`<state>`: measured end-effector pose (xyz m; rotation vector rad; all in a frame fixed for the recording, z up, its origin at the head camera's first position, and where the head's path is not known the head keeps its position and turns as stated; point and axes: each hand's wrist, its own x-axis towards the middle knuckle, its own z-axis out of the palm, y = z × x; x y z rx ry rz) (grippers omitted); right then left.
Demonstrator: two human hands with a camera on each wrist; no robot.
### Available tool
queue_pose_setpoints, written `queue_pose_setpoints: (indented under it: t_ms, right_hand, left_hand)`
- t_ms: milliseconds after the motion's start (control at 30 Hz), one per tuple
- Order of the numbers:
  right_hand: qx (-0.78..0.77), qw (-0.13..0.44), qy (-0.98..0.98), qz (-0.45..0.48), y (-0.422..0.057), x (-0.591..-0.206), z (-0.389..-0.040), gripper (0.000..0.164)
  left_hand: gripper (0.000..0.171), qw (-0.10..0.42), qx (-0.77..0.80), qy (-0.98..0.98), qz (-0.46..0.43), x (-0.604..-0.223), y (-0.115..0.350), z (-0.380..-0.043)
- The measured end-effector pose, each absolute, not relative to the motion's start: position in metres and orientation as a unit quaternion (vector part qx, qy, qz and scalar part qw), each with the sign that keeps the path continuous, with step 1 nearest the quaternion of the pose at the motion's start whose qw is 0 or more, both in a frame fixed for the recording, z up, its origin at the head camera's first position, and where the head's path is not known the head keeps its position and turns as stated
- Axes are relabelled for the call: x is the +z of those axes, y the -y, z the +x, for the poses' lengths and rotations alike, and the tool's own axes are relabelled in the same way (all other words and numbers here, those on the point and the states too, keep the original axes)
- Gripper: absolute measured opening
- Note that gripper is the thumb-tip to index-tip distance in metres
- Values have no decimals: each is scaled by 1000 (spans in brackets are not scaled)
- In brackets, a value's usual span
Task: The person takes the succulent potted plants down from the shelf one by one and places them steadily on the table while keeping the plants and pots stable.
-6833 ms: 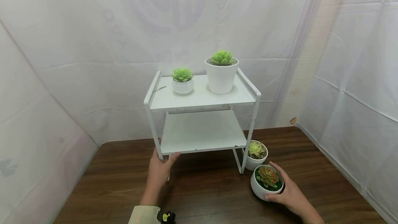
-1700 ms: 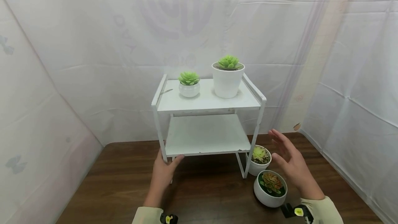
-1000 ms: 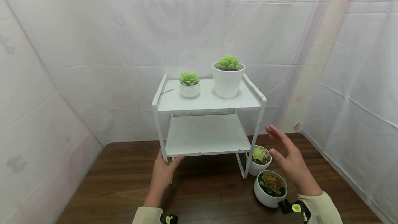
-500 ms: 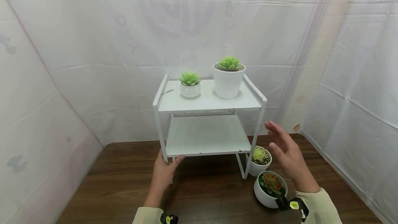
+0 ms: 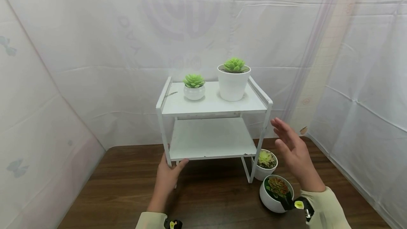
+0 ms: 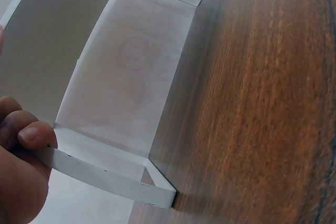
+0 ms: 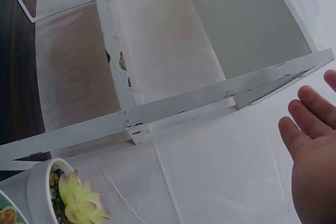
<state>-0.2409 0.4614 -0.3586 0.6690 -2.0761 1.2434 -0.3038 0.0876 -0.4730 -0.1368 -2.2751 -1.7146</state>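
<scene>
A white two-tier shelf rack (image 5: 210, 140) stands on the wooden table. My left hand (image 5: 166, 174) grips its front left leg just below the lower tier; in the left wrist view the fingers of that hand (image 6: 23, 171) curl round the white bar. To the right of the rack, my right hand (image 5: 295, 154) is raised with relaxed fingers and holds nothing. Below it on the table are a white pot with a yellow-green succulent (image 5: 265, 163) and, nearer me, a round white pot with an orange-green succulent (image 5: 273, 200), partly covered by the right wrist strap.
On the top tier sit a small white pot with a green succulent (image 5: 194, 92) and a taller white pot with a green succulent (image 5: 233, 84). The wooden table (image 5: 121, 186) meets a pale cloth backdrop (image 5: 127, 52) behind and at both sides.
My right hand has let go of the orange-green succulent's pot, leaving it on the table, and has since drifted slightly upward. My left hand keeps its grip on the rack's leg.
</scene>
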Motion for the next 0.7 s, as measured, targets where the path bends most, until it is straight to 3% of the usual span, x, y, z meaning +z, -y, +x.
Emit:
queue_pose_setpoints:
  t_ms: [700]
  right_hand:
    - [466, 328, 785, 241, -459, -345, -242, 54]
  left_hand:
    - [90, 139, -603, 784, -55, -473, -87, -304]
